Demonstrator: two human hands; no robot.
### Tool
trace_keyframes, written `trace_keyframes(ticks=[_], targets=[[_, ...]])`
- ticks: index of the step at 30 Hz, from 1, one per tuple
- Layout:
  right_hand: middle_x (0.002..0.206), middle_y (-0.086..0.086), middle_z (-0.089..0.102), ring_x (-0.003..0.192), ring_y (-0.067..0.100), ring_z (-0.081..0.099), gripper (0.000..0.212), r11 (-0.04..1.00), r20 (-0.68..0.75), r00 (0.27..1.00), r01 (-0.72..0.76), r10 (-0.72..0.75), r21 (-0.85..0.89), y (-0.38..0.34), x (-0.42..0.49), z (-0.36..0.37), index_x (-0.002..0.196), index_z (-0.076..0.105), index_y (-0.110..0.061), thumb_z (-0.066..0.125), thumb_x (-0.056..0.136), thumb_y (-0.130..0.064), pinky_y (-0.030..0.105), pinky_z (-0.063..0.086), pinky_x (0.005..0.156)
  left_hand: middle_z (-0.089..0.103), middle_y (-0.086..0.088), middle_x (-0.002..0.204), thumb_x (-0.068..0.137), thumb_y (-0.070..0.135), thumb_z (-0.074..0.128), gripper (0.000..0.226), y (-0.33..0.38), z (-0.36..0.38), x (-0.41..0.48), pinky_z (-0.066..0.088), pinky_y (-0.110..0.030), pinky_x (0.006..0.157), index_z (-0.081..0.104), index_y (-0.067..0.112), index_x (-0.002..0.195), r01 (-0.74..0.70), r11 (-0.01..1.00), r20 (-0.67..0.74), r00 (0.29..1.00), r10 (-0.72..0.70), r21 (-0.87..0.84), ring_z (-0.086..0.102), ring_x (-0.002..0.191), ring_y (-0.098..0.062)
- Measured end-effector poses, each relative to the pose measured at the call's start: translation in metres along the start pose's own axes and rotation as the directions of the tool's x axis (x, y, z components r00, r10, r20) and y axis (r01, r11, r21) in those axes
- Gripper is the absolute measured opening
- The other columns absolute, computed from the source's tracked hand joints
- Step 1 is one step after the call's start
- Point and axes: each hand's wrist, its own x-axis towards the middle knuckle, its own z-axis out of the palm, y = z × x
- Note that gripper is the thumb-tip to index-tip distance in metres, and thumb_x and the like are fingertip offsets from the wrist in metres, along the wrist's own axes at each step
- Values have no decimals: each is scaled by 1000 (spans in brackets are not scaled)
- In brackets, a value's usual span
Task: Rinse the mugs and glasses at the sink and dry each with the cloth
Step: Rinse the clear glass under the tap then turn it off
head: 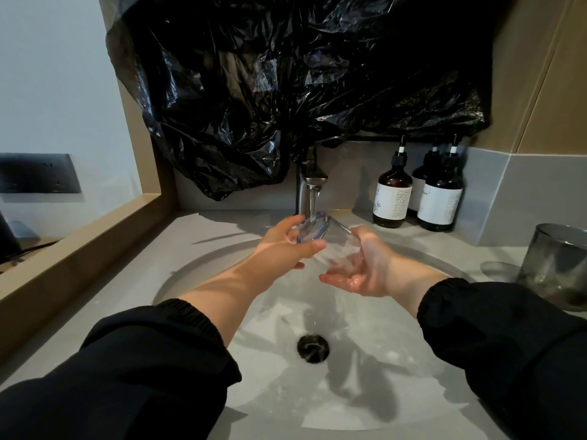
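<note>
Left hand point(285, 246) grips glass point(330, 241); right hand point(365, 265) cradles.

Washroom corner: a pale grey countertop point(127, 281) with a white oval basin point(365, 392) sunk into it.

A brushed-metal faucet point(306, 185) stands at the basin's back edge, and a round dark drain point(313, 348) sits in its floor. A crumpled black plastic sheet point(254, 90) hangs over most of the wall above the faucet. A grey tiled backsplash point(524, 198) runs behind the counter and turns the right corner, with tan wall panels point(546, 90) above. Three brown pump bottles with white labels point(392, 192) stand together against it, right of the faucet. At left a tan wooden frame point(79, 246) borders the counter. Beyond it is a white wall point(47, 74) with a dark rectangular switch plate point(38, 173). Hard-edged shadows cross the basin.
</note>
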Motion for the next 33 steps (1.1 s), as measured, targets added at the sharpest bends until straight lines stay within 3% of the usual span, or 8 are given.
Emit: trace_keyframes(ticks=[3, 6, 8, 10, 13, 20, 28, 33], targets=[[90, 16, 54, 71, 37, 62, 56, 999, 7, 999, -51, 51, 9, 2, -3, 5, 99, 50, 0, 42, 93, -55, 51, 56, 51, 61, 13, 110, 88, 28, 68, 62, 2, -1, 0, 54, -38, 90, 38, 23, 143, -6, 1000, -35, 999, 7, 12, 64, 94, -13], [88, 14, 51, 87, 32, 64, 59, 998, 39, 997, -62, 61, 11, 4, -4, 7, 91, 53, 1, 37, 95, -56, 47, 56, 56, 59, 13, 109, 90, 28, 64, 65, 0, -3, -1, 53, -40, 93, 32, 22, 147, 16, 1000, -27, 1000, -15, 20, 62, 100, -16], [87, 9, 50, 99, 21, 61, 54, 1000, 46, 999, -8, 9, -23, 4, 1, 9, 95, 55, -1, 39, 95, -53, 44, 59, 56, 53, 12, 115, 89, 20, 67, 74, -2, -5, -1, 50, -41, 97, 25, 25, 149, 36, 999, 35, 999, -37, 15, 59, 104, -12], [92, 7, 59, 83, 20, 62, 47, 987, 39, 995, 92, -87, -135, 3, 4, 13, 107, 58, -9, 44, 93, -51, 36, 59, 54, 45, 11, 122, 84, 12, 72, 86, -5, -7, -1, 48, -39, 99, 19, 28, 151, 38, 998, 77, 996, -42, 54, 55, 107, -11], [97, 10, 70, 69, 23, 66, 48, 943, 43, 980, 199, -195, -267, 2, 6, 20, 112, 60, -11, 50, 91, -53, 35, 60, 63, 40, -1, 144, 74, 13, 81, 99, -8, -12, 4, 44, -34, 100, 20, 30, 151, 8, 970, 10, 1000, -10, 243, 53, 120, -23], [86, 12, 63, 75, 30, 69, 64, 752, -16, 922, 306, -387, -583, 3, 7, 30, 115, 46, -8, 61, 81, -60, 41, 58, 80, 42, 1, 142, 64, 26, 86, 102, -12, -13, 9, 44, -28, 98, 27, 28, 148, -117, 742, 55, 993, 109, 660, 47, 123, -17], [98, 11, 64, 86, 28, 67, 58, 711, -27, 902, 320, -430, -626, -14, -5, 21, 114, 54, -10, 46, 87, -60, 44, 57, 82, 66, 6, 91, 60, 41, 82, 64, -15, -7, 16, 55, -30, 74, 52, 22, 112, -4, 865, -24, 1000, 19, 502, 67, 80, -11], [143, -2, 39, 122, 21, 48, 55, 304, 70, 672, 422, -737, -854, -35, -22, 14, 139, 39, -23, 41, 92, -52, 32, 38, 94, 74, 5, 83, 72, 40, 79, 37, -11, 1, 16, 58, -36, 79, 56, 24, 95, 85, 970, -60, 996, -74, 229, 72, 73, -9]])
